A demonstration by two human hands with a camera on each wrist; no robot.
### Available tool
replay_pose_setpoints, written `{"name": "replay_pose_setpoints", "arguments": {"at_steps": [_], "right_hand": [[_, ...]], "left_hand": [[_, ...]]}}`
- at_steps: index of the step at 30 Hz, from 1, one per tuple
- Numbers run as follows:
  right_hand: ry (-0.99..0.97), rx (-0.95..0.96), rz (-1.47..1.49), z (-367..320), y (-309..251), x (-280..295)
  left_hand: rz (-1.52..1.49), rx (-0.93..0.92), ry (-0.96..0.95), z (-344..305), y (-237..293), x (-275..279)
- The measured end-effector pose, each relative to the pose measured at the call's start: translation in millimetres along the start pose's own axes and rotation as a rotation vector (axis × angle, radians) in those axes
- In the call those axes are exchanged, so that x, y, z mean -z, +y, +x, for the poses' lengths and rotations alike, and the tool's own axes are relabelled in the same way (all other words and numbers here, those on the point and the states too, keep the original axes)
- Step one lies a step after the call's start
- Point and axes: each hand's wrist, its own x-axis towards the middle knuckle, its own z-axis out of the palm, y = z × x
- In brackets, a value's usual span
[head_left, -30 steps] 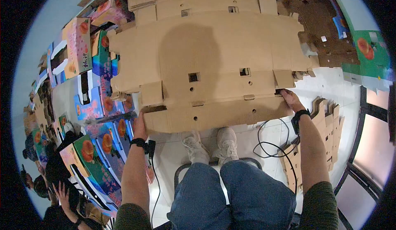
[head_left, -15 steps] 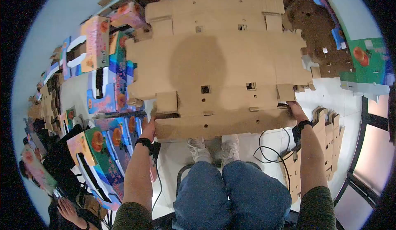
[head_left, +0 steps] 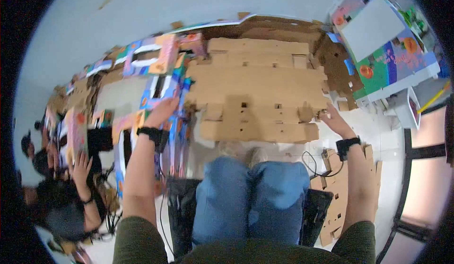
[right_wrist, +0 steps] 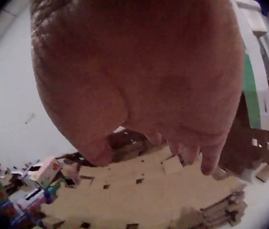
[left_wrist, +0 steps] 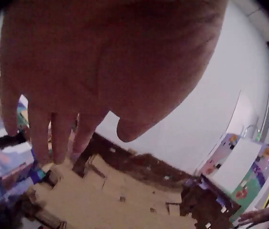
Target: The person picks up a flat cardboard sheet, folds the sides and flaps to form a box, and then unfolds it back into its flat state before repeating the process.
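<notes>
A flat stack of die-cut brown cardboard box blanks (head_left: 260, 84) lies in front of my knees, with slots, small holes and notched edges. My left hand (head_left: 163, 113) is held up beside the stack's left edge, and its fingers stretch out straight with nothing in them in the left wrist view. Off the right edge is my right hand (head_left: 336, 121), its fingers loosely bent and holding nothing. In the right wrist view the blanks (right_wrist: 125, 195) spread out below that palm.
Printed fruit boxes (head_left: 163, 56) stand along the left. More brown blanks (head_left: 338, 202) lie on the floor by my right knee, near a black cable (head_left: 326, 174). A large printed carton (head_left: 378, 41) stands at the back right. Another person's hand (head_left: 81, 169) shows at the left.
Both hands have let go of the cardboard stack's near corners and lifted away from it. The stack now appears smaller and lower, and the head view has tilted up.
</notes>
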Motion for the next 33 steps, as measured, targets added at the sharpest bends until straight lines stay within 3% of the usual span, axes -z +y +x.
{"name": "replay_pose_setpoints", "arguments": {"at_steps": [1, 2, 3, 4, 6, 7, 8, 11, 12, 13, 14, 15, 16, 21, 24, 27, 30, 33], "right_hand": [[-0.023, 0.046, 0.086, -22.3, -21.3, 11.2], [-0.029, 0.141, 0.087, -46.9, -41.3, 25.3], [-0.016, 0.076, 0.102, -61.6, -33.4, 29.4], [0.024, 0.176, 0.061, -77.2, -25.0, 34.6], [0.022, 0.159, 0.125, -121.5, -21.0, 47.5], [0.045, 0.223, 0.083, -133.2, 4.3, 48.5], [0.070, 0.138, 0.068, -157.7, 4.1, 51.9], [0.079, -0.001, 0.076, -211.5, 8.7, 57.5], [0.090, -0.045, 0.134, -219.8, 21.3, 54.7], [0.090, -0.057, 0.118, -228.3, 25.6, 52.8], [0.090, -0.076, 0.106, -238.9, 28.0, 51.2], [0.093, -0.072, 0.128, -247.4, 27.8, 48.2], [0.099, -0.066, 0.151, -252.7, 23.9, 44.9], [0.105, 0.015, 0.152, -261.2, -1.9, 23.9], [0.093, 0.055, 0.096, -263.5, -36.0, 15.7], [0.113, 0.105, 0.071, -263.3, -66.9, 13.1], [0.145, 0.208, 0.036, -270.1, -104.2, 15.2], [0.219, 0.400, -0.068, -273.5, -147.6, 17.5]], "left_hand": [[0.042, -0.026, 0.001, -28.7, 30.6, 32.0], [-0.024, 0.076, 0.051, -59.3, 62.7, 54.6], [-0.187, 0.225, 0.034, -86.7, 67.1, 71.3], [-0.201, 0.194, 0.083, -110.7, 59.7, 84.1], [-0.133, 0.168, 0.308, -151.3, -10.1, 80.3], [-0.124, 0.281, 0.288, -173.8, -37.9, 79.7], [-0.062, 0.337, 0.288, -192.2, -73.4, 72.3], [0.229, 0.421, 0.251, -252.8, -218.6, -5.0], [0.237, 0.382, 0.341, -268.6, -281.5, -43.6], [0.223, 0.730, 0.184, -277.9, -217.8, -44.4], [0.211, 0.832, 0.201, -294.3, -161.3, -48.3], [0.299, 0.807, 0.122, -300.4, -128.3, -48.2], [0.327, 0.719, 0.269, -302.2, -142.0, -71.8], [0.350, 0.834, 0.224, -264.8, -139.8, -66.4], [0.322, 0.858, 0.363, -266.6, -83.9, -46.8], [0.126, 0.750, 0.478, -275.3, -45.5, -7.6], [0.045, 0.490, 0.555, -283.2, -41.6, 21.7], [0.218, 0.137, 0.530, -299.8, 13.8, 51.0]]}}
